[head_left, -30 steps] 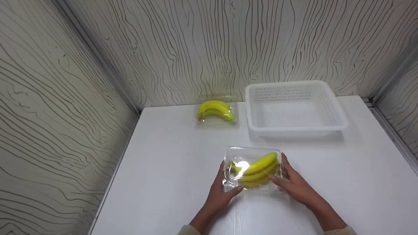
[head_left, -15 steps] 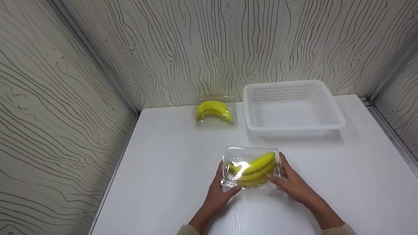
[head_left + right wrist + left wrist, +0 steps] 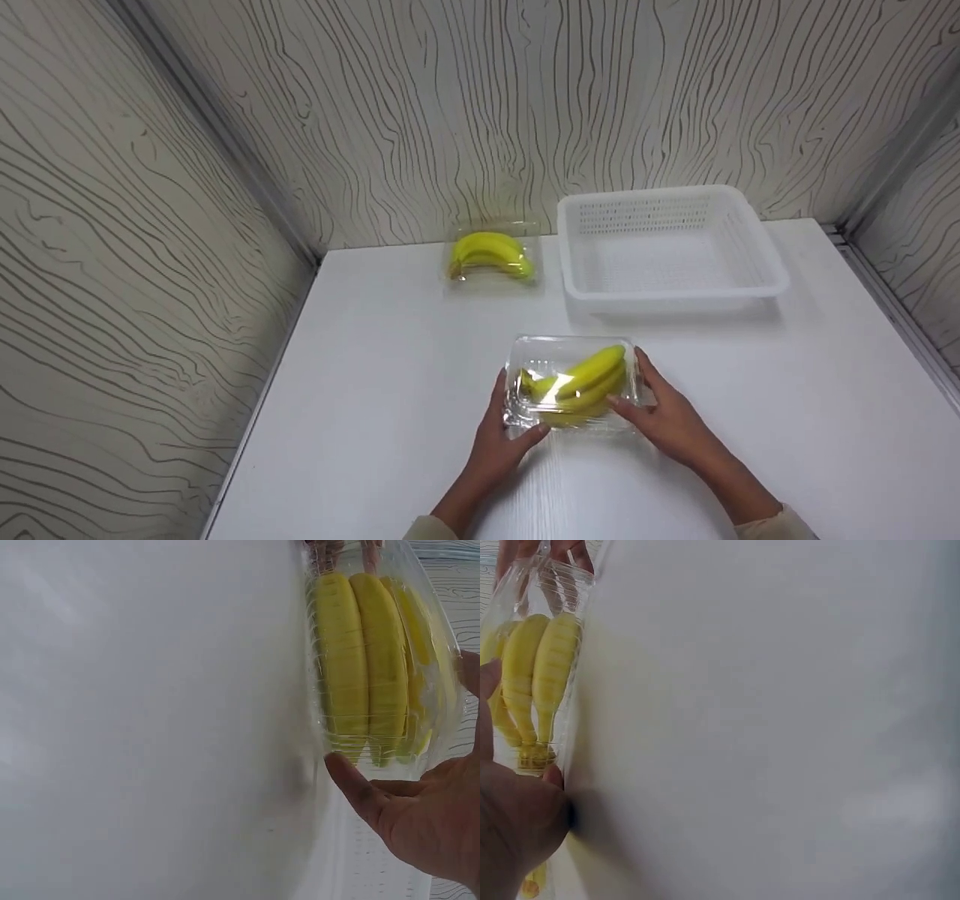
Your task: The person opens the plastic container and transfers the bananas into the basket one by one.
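Between the two hands is a clear plastic clamshell box (image 3: pixel 529 349) with a bunch of yellow bananas (image 3: pixel 592 373) in it, near the middle front of the table in the head view. My left hand (image 3: pixel 496 448) holds the box's left end, thumb along the front edge. Opposite it, my right hand (image 3: pixel 671 424) grips the right end, its thumb on the front part near the bananas. The lid looks closed. In the left wrist view the banana stems (image 3: pixel 536 756) lie by the left hand. Fingers behind the box are partly hidden.
A second clear box (image 3: pixel 491 282) with bananas (image 3: pixel 491 244) lies at the back against the patterned wall (image 3: pixel 480 112). To its right stands a white perforated plastic basket (image 3: pixel 675 295) on the white table (image 3: pixel 375 390).
The box in the hands has shifted very slightly left, both hands moving with it. The head view has also drifted a little. Both grips look the same.
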`<state>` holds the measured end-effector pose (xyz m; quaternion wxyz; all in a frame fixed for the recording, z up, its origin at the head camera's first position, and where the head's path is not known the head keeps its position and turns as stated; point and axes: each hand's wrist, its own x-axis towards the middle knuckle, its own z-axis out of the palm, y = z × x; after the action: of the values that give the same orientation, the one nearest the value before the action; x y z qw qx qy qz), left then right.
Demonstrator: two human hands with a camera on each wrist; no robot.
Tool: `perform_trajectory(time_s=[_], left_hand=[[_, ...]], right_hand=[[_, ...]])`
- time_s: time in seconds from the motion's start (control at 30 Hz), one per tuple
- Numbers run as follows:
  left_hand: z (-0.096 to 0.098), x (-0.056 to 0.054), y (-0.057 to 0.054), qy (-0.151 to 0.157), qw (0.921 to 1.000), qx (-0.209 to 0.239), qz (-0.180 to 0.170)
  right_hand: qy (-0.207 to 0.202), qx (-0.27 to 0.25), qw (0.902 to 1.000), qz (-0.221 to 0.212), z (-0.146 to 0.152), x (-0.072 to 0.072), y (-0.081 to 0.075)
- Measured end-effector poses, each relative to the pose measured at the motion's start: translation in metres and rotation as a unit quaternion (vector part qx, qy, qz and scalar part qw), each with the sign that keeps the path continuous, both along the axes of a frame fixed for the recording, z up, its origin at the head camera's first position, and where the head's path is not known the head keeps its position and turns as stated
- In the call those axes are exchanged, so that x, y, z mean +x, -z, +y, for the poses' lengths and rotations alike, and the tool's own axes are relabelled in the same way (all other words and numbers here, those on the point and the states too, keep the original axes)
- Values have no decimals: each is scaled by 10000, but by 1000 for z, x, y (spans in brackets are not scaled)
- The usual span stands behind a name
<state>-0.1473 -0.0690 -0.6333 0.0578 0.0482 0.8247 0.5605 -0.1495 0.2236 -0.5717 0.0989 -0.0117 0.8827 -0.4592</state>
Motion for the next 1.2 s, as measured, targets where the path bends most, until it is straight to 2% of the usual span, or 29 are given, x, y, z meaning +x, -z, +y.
perform_trajectory(time_s=[0.1, 0.2, 0.27, 0.37, 0.47, 0.57, 0.67, 0.83, 1.2], left_hand=[[0, 0, 0, -39, 10000, 45, 17], [1, 1, -1, -20, 10000, 45, 15], [0, 1, 0, -3, 10000, -2, 13], [-1, 1, 0, -3, 10000, -51, -12], [-1, 1, 0, -5, 10000, -29, -58], [0, 0, 0, 50, 10000, -11, -70], [1, -1, 0, 69, 10000, -19, -44], [1, -1, -1, 92, 9999, -15, -78], [-1, -2, -3, 82, 9996, -105, -266]], right_hand=[[-21, 451, 9961, 758, -4, 0, -6], [-169, 956, 9839, 1503, -10, -2, -10], [-443, 1222, 9748, 1811, -14, -3, -11], [-1071, 1570, 9588, 2113, -22, -7, -14], [-1614, 2092, 9356, 2340, -29, -13, -18], [-1921, 2561, 9137, 2502, -35, -18, -22], [-2056, 2817, 9010, 2579, -38, -24, -24], [-2057, 3009, 8935, 2623, -39, -30, -19], [-1832, 2974, 8972, 2704, -42, -37, -9]])
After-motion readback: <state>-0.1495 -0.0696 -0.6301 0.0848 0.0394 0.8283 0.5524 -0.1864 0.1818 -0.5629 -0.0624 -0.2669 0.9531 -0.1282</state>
